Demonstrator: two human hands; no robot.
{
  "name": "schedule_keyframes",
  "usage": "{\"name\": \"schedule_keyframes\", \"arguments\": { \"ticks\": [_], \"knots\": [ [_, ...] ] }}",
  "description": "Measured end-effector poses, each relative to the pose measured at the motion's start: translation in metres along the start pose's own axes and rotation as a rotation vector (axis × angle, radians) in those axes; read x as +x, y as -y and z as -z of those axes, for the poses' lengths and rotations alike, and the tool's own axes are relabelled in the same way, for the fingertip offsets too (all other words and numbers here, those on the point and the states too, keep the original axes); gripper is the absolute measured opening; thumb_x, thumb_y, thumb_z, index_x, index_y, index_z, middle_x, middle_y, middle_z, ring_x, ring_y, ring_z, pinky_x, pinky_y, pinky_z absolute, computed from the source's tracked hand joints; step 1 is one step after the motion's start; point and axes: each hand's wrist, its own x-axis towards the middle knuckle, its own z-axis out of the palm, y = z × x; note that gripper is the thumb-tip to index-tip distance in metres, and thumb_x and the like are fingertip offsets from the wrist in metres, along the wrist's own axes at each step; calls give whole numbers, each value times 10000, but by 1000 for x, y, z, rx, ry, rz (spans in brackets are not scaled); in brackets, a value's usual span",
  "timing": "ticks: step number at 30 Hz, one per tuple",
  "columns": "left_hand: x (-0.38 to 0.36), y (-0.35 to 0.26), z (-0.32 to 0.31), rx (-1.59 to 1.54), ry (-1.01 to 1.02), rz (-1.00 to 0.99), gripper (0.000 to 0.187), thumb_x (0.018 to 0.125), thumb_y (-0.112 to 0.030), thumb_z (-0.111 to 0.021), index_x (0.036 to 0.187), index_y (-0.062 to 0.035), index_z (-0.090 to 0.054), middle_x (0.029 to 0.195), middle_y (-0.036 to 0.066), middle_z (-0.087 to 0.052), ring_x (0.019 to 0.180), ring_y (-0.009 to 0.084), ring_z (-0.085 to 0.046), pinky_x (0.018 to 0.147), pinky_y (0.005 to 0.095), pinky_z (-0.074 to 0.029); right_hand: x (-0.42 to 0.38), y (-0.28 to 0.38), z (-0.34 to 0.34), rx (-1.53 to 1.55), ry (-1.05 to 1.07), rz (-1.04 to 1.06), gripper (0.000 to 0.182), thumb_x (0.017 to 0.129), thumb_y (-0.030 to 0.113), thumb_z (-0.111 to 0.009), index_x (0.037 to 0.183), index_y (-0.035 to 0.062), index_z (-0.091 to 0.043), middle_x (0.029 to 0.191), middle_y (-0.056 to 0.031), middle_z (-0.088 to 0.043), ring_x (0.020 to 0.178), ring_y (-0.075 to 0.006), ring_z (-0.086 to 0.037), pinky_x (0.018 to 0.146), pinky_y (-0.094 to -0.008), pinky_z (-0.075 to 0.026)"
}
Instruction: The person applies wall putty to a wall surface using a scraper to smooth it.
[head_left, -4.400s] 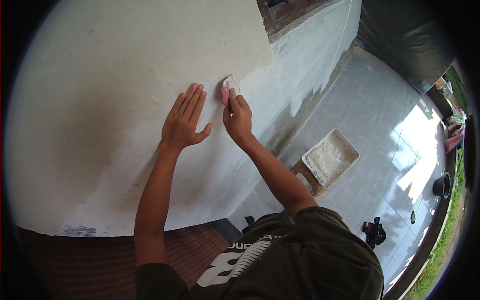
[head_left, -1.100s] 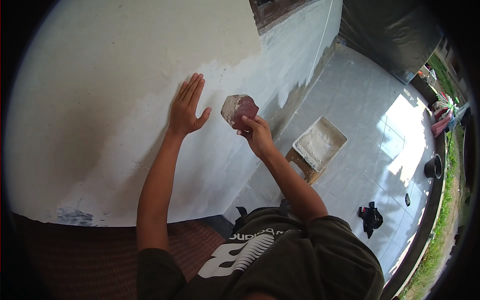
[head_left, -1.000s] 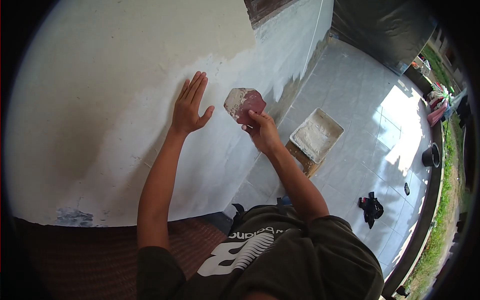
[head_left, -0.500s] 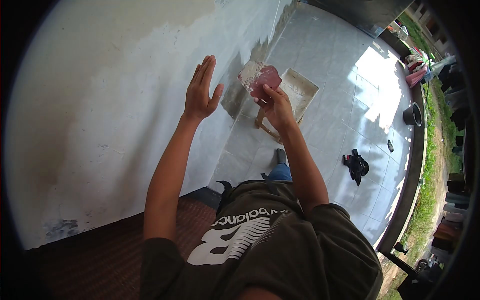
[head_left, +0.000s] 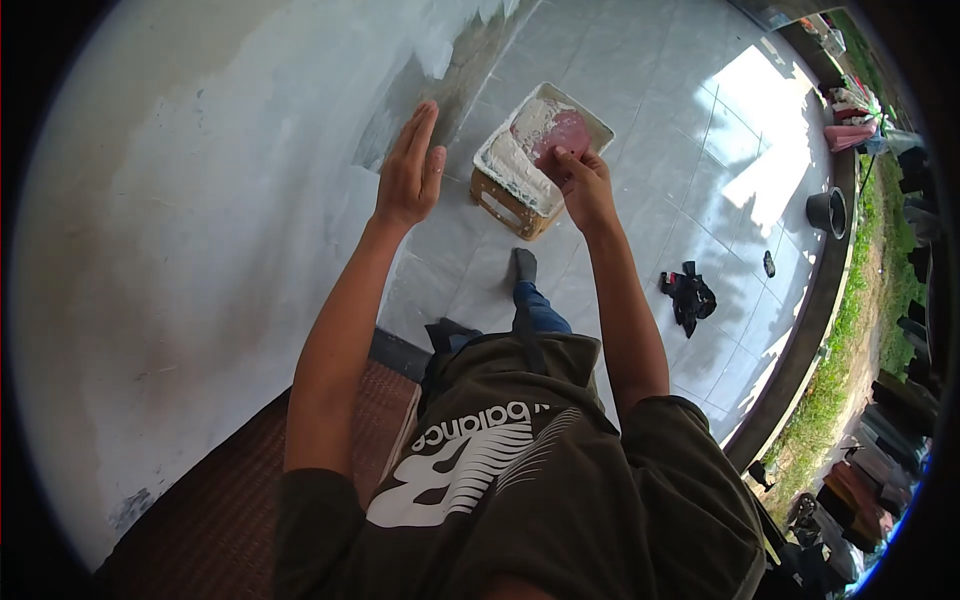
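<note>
My right hand (head_left: 585, 185) pinches a flat reddish scraper (head_left: 568, 138) with white paste smeared on its left part. The scraper is over a white tray (head_left: 603, 128) that holds white paste (head_left: 513, 163); whether it touches the paste I cannot tell. Under the tray is a brown crate-like stand (head_left: 497, 203). My left hand (head_left: 408, 170) is raised, empty, with fingers straight and the thumb apart, in front of the patchy white and grey wall (head_left: 230, 200).
A dark bucket (head_left: 826, 212) is by the low ledge at the right. Black crumpled cloth (head_left: 689, 298) and a small dark item (head_left: 769, 264) lie on the tiled floor (head_left: 640, 90). A brown woven mat (head_left: 240, 500) is at the lower left.
My right hand with the scraper has moved over the tray. The view has shifted, and more of the tray, its stand and my foot now shows. My left hand remains raised.
</note>
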Motion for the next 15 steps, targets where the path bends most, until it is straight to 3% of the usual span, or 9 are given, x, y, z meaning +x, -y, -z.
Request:
{"name": "schedule_keyframes", "arguments": {
  "ticks": [6, 8, 15],
  "knots": [
    [-15, 10, -44, -24, 83, 138, 526, 1034, -231, -408, 1479, 51, -389, 1497, 246, -451, 1421, 401, -398, 1175, 470, -326, 27, -16, 61, -204, -116, -55, 230, 967, 24, -595, 1169, -87, -580, 1097, -169, -664, 969, -258, -704, 905, -399, -598],
    [-27, 18, -50, -24, 106, 177, 528, 1033, -231, -410, 1480, 50, -386, 1496, 246, -451, 1421, 401, -398, 1175, 470, -325, 31, -29, 80, -321, -143, -98, 218, 987, 47, -581, 1176, -61, -572, 1084, -139, -664, 1010, -261, -690, 977, -425, -567],
    [-55, 53, -82, -51, 155, 253, 508, 1036, -187, -381, 1488, 45, -384, 1512, 239, -444, 1425, 392, -404, 1174, 430, -326, 45, -60, 119, -510, -191, -121, 278, 986, 39, -570, 1236, -79, -549, 1108, -150, -671, 972, -239, -703, 902, -393, -604]
  ]
}}
